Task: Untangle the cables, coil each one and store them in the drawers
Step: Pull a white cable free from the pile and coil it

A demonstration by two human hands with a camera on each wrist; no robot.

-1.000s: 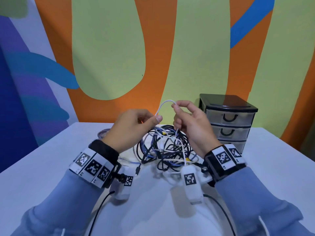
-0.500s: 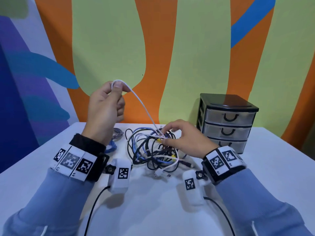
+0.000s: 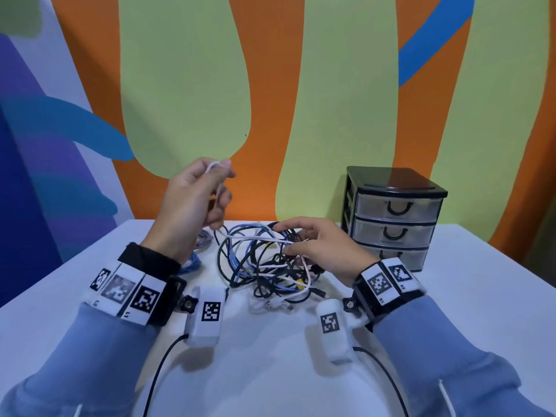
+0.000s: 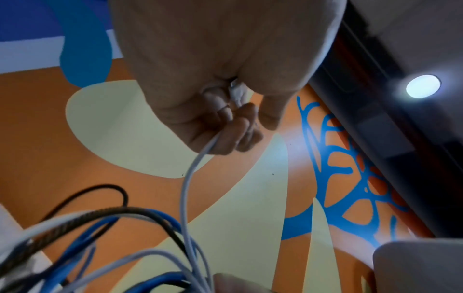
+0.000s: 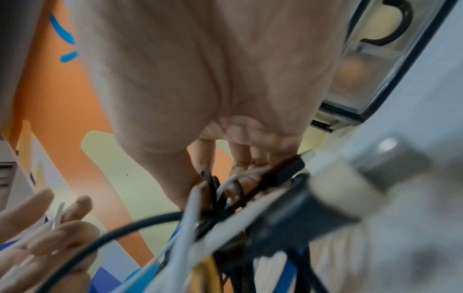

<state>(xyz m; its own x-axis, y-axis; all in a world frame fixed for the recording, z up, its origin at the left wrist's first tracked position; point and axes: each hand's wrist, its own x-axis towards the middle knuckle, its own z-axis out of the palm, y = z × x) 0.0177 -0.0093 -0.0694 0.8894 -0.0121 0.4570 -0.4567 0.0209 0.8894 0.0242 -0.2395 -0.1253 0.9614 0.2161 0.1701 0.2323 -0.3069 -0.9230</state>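
Observation:
A tangle of black, blue and white cables (image 3: 264, 266) lies on the white table (image 3: 481, 296), left of a small black three-drawer unit (image 3: 394, 215) whose drawers are closed. My left hand (image 3: 221, 170) is raised above the table's back left and pinches a loop of the white cable (image 3: 210, 167). From there the white cable (image 4: 186, 188) hangs down into the tangle. My right hand (image 3: 285, 239) lies on top of the tangle, thumb and fingers curled round some of its strands (image 5: 220, 190).
A blue cable (image 3: 189, 263) and a grey one (image 3: 204, 239) lie behind my left wrist. The drawer unit stands just right of my right hand. A painted wall rises behind the table's far edge. White wrist-camera units hang under both wrists.
The hands, together above the tangle a second ago, parted. My left hand drew the white cable up and left, then sank slightly; the cable has slackened. My right hand dropped onto the tangle.

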